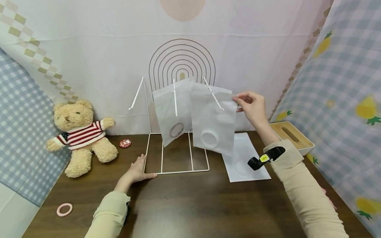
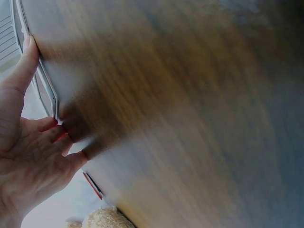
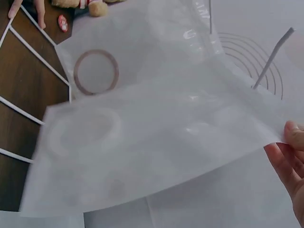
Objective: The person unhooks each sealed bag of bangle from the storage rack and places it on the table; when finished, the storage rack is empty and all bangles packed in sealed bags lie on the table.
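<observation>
My right hand (image 1: 252, 105) pinches the upper right edge of a frosted zip bag (image 1: 221, 124) between thumb and fingers. Inside that bag shows a pale ring (image 1: 202, 138). The right prong (image 1: 213, 96) of a white wire rack (image 1: 184, 172) crosses in front of the bag's top. A second frosted bag (image 1: 163, 112), with a darker pinkish ring (image 1: 171, 132) in it, hangs tilted at the middle prong (image 1: 175, 99). At the rack's front left corner rests my left hand (image 1: 135, 171), fingers spread, thumb along the front wire. The left prong (image 1: 136, 94) carries nothing.
A flat white bag (image 1: 238, 152) with a faint ring shape lies right of the rack. Beyond it stands a wooden-lidded box (image 1: 300, 140). On the left are a teddy bear (image 1: 84, 137), a red badge (image 1: 125, 143) and a pink ring (image 1: 63, 215).
</observation>
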Available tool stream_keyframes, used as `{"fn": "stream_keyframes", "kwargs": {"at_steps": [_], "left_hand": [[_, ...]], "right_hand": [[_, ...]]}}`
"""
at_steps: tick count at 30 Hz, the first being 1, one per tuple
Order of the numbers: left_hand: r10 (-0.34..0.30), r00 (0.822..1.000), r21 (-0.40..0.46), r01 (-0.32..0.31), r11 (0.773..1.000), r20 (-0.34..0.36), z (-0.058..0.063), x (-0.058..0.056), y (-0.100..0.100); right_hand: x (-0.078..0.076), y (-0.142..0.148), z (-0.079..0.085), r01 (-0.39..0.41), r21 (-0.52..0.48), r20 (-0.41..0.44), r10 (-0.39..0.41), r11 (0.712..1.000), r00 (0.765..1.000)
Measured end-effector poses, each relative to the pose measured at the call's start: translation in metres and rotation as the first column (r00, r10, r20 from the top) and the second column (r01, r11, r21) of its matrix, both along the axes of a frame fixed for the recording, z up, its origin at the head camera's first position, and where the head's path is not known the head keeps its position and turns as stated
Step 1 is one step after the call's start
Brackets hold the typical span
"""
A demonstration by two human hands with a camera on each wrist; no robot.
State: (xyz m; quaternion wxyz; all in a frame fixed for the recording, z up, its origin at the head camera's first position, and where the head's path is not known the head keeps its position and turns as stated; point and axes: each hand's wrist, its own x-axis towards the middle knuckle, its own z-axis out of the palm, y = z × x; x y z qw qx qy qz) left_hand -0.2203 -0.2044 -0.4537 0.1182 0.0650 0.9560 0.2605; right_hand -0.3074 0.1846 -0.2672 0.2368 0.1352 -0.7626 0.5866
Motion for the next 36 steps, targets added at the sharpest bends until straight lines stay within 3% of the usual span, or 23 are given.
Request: {"fn": "stream_keyframes", "kwargs": {"at_steps": [13,25,32,36], "left_hand": [[-0.003,1.0,0.012,0.003,1.0,0.0,0.002,-0.001,0.0],[-0.006,1.0,0.011,0.006,1.0,0.011,0.001,0.0,0.0],[-0.008,1.0,0.012,0.008,1.0,0.006,-0.001,-0.001,-0.001],[-0.008,1.0,0.007,0.008,1.0,-0.004,-0.002,-0.001,-0.001]], "right_hand": [[0.02,0.011,0.012,-0.105,-0.053,0.079,0.109,0.993,0.991],[0.043,0.026,0.015,-0.225,-0.116,0.161,0.242,0.967,0.957],[0.053,0.034,0.016,-0.317,-0.174,0.142,0.342,0.932,0.929],[0.059,0.039,0.016,-0.389,-0.233,0.112,0.422,0.891,0.9]]}}
